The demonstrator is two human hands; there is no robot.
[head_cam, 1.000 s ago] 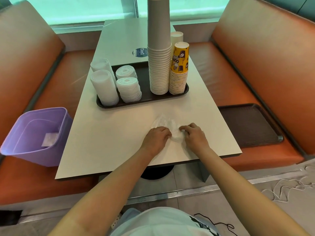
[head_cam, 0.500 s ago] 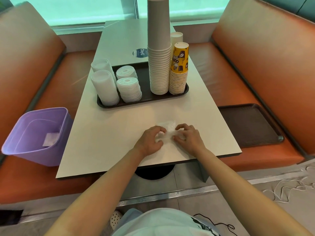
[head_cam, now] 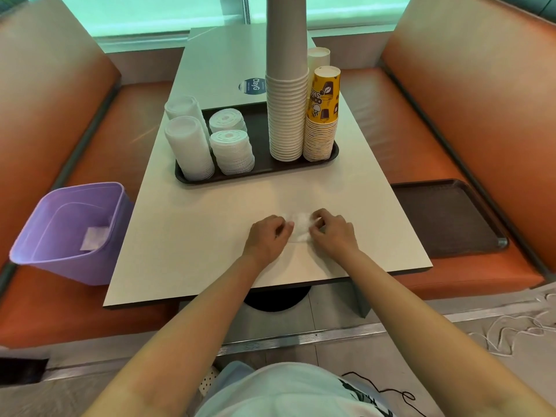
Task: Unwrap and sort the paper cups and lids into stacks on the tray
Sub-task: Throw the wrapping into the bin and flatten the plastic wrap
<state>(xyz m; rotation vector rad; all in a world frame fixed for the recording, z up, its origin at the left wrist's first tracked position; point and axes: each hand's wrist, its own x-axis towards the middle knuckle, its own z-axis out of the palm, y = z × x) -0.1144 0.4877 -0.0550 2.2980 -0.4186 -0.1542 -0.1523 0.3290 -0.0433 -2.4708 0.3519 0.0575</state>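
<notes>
A dark tray (head_cam: 261, 173) on the white table carries a tall stack of grey paper cups (head_cam: 286, 115), a shorter stack of yellow printed cups (head_cam: 322, 127), a white cup stack (head_cam: 318, 57) behind, and several stacks of white lids (head_cam: 231, 152) and clear lids (head_cam: 188, 149). Near the table's front edge lies a small folded piece of clear plastic wrap (head_cam: 301, 227). My left hand (head_cam: 267, 239) pinches its left side and my right hand (head_cam: 331, 233) pinches its right side, both pressing it on the table.
A purple bin (head_cam: 69, 233) with a scrap inside sits on the left orange bench. A second dark tray (head_cam: 448, 218) lies on the right bench. White cord (head_cam: 511, 329) lies on the floor at right.
The loose wrap has been gathered and folded smaller between my hands, which have drawn closer together near the table's front edge.
</notes>
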